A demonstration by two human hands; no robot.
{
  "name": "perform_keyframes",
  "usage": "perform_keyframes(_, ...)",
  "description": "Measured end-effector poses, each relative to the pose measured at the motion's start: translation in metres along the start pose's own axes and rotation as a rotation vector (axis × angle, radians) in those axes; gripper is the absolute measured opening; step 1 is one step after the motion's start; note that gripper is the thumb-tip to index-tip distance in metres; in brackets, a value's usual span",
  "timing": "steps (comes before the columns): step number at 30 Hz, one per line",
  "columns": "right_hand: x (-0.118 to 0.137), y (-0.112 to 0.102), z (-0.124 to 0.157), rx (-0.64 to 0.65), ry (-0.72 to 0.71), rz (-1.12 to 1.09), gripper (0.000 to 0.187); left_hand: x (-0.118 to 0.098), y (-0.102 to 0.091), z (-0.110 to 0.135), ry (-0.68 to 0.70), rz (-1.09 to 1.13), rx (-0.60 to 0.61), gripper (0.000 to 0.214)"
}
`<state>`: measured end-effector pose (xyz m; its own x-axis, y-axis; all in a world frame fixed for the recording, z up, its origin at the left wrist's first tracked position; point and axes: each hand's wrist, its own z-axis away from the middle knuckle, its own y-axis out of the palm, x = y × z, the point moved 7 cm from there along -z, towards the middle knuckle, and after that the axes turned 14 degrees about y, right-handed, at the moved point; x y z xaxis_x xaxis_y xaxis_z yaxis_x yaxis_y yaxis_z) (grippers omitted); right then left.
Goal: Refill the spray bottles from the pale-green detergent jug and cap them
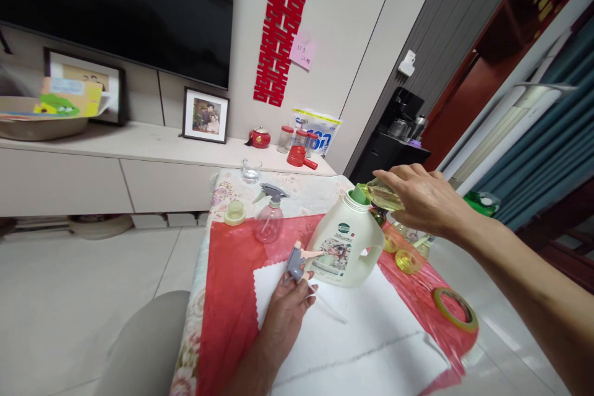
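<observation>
My right hand [424,198] is closed around a small clear bottle of yellow liquid [383,196], tipped on its side with its mouth at the green spout of a cream detergent jug [346,244]. The jug stands upright on a white cloth [352,340]. My left hand [288,309] rests on that cloth and grips a grey and pink spray nozzle head [298,260] with its thin dip tube trailing to the right. Behind it stands a small clear spray bottle [269,216] with a grey trigger.
A red sheet [227,284] covers the floral-clothed table. A roll of tape [455,308] lies at the right. Small yellow-filled containers [408,258] sit behind the jug, a pale lid [234,213] and a glass [251,169] further back. A grey chair back [143,340] is at lower left.
</observation>
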<state>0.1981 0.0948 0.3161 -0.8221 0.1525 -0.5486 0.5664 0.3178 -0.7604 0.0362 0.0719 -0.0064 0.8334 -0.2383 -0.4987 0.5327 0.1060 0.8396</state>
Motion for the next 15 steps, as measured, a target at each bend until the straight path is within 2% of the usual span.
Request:
perform_keyframes(5,0.0006,-0.0028,-0.0003,0.008,0.007,0.028,0.082,0.0006,0.0001,-0.0004,0.008,0.001,0.008,0.046)
perform_keyframes(15,0.0020,-0.0053,-0.0006,-0.083,-0.037,0.022,0.081,0.0031,-0.0037,-0.0025,0.015,-0.010,-0.005,0.051)
